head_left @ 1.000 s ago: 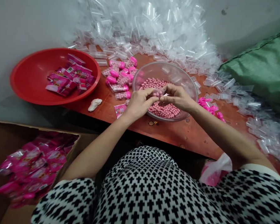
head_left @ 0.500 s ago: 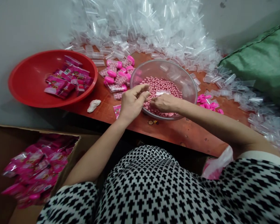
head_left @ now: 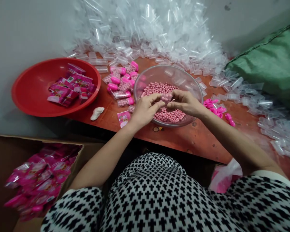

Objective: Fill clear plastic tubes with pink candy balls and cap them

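Between both hands, above a clear bowl (head_left: pixel 195 85) of pink beads (head_left: pixel 171 116), is a clear tube (head_left: pixel 166 97) with pink beads in it. My left hand (head_left: pixel 147 109) has thumb and fingers closed on the tube's left end. At its right end my right hand (head_left: pixel 186 102) is closed, thumb and fingertips against the tube. Whether a small piece is also between the right fingertips cannot be made out. More clear tubes lie inside the bowl's far right side.
Filled tubes with pink caps (head_left: pixel 120 85) lie left of the bowl, beside a red basin (head_left: pixel 29 93) of pink packets. Pink caps (head_left: pixel 216 108) lie right. Clear tubes (head_left: pixel 145 29) are heaped behind. An open carton (head_left: pixel 70 174) stands lower left; a green sack (head_left: pixel 273 64) is at right.
My right hand has risen from the beads and moved right, fingers now at the tube. My left hand has shifted slightly right and down. The tube is now held above the bowl with beads inside.
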`<state>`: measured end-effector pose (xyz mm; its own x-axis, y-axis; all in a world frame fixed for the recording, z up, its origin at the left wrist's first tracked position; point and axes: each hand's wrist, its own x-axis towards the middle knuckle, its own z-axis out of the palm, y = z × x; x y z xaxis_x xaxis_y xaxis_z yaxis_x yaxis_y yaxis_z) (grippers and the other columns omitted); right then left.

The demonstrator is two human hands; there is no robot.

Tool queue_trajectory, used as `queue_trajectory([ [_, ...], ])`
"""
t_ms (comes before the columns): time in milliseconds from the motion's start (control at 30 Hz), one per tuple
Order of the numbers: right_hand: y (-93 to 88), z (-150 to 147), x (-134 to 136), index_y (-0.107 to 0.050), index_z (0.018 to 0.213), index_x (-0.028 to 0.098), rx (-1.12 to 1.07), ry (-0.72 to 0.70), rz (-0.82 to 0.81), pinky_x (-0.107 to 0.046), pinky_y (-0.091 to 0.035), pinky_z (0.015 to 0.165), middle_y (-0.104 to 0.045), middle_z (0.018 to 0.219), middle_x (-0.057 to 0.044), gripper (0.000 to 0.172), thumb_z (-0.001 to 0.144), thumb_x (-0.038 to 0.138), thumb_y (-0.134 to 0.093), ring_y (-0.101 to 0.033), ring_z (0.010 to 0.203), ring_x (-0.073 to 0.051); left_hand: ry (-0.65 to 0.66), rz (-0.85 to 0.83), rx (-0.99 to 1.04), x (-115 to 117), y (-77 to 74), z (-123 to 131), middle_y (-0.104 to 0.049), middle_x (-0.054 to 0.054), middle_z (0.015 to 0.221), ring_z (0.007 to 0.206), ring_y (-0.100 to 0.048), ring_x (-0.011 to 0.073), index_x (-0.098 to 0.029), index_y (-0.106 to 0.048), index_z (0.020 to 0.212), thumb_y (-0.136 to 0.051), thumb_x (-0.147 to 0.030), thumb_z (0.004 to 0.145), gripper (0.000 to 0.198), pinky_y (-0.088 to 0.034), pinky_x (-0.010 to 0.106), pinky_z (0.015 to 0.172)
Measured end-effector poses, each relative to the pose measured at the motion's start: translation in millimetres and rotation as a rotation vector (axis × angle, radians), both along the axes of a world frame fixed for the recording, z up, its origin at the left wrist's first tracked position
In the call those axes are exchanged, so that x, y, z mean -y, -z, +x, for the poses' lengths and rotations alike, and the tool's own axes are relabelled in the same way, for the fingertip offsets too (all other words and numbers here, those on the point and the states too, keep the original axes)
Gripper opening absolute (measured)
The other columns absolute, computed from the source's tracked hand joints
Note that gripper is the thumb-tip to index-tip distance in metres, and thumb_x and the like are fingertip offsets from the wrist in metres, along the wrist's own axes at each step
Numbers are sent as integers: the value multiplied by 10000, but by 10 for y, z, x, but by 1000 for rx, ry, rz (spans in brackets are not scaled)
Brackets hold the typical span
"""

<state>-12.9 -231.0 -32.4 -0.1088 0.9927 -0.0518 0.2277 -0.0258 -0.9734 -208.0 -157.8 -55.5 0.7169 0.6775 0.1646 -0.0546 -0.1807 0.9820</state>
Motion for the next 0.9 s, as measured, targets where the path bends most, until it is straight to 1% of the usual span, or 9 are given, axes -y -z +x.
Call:
queue_trajectory([
  [100, -58, 58, 94, -585, 1016, 192, 72, 52, 94, -277, -589, 697, -682, 857, -1, 485, 743, 495, -847, -682, 743, -140, 79, -157, 49, 1, 6, 64, -762, 84, 1039, 902, -721, 195, -157, -745, 1103, -679, -262, 861, 272, -627, 354, 834],
  [200, -126, 130, 184, -593, 1106, 200, 179, 52, 205, -258, -564, 682, -694, 894, -10, 427, 841, 490, -757, -675, 713, -123, 119, -228, 53, 5, 1, 101, -758, 82, 1027, 904, -729, 204, -151, -748, 1076, -719, -251, 824, 273, -630, 377, 852],
  [333, -165, 168, 249, -647, 1059, 183, 383, -12, 308, -243, -512, 683, -708, 870, -22, 261, 944, 416, -629, -664, 707, -118, 118, -203, 22, 22, 5, 145, -758, 83, 991, 898, -732, 219, -149, -761, 1074, -759, -274, 787, 314, -628, 379, 847],
  [500, -65, 99, 302, -652, 993, 167, 639, 5, 404, -250, -457, 743, -727, 914, -45, 119, 949, 255, -585, -647, 814, -140, 97, -101, -17, 53, -20, 151, -777, 71, 1035, 926, -729, 222, -187, -783, 1070, -807, -374, 757, 366, -618, 363, 869],
  [567, -42, 43, 327, -634, 998, 164, 721, -26, 385, -255, -441, 757, -726, 945, -54, 92, 950, 224, -582, -633, 846, -150, 65, 1, -68, 60, -32, 131, -789, 43, 1030, 954, -729, 231, -220, -798, 1029, -805, -380, 760, 313, -602, 364, 905],
  [633, -43, -5, 340, -607, 1006, 184, 784, -48, 312, -251, -430, 757, -720, 969, -38, 69, 955, 228, -591, -611, 848, -149, 23, 123, -146, 51, -31, 111, -798, 3, 1008, 966, -730, 239, -258, -806, 995, -794, -367, 770, 250, -582, 375, 938],
  [733, -36, -40, 346, -567, 979, 226, 804, -13, 184, -238, -433, 754, -713, 981, 8, 75, 975, 293, -600, -583, 827, -133, -28, 232, -256, 22, -11, 112, -797, -39, 1005, 951, -730, 231, -294, -799, 1006, -788, -345, 783, 229, -568, 399, 965],
  [800, 6, -50, 374, -567, 1009, 221, 790, 74, 144, -255, -453, 768, -719, 994, -11, 121, 985, 335, -598, -601, 842, -146, -88, 213, -287, 18, -15, 139, -796, -42, 993, 937, -730, 222, -287, -797, 1003, -798, -339, 779, 230, -572, 414, 981],
  [900, 112, -38, 514, -592, 1127, 195, 804, 215, 197, -316, -484, 847, -725, 1116, -84, 189, 984, 319, -604, -646, 981, -203, -216, 65, -207, 52, -72, 199, -796, -38, 958, 892, -740, 211, -262, -794, 982, -828, -331, 748, 247, -605, 426, 971],
])
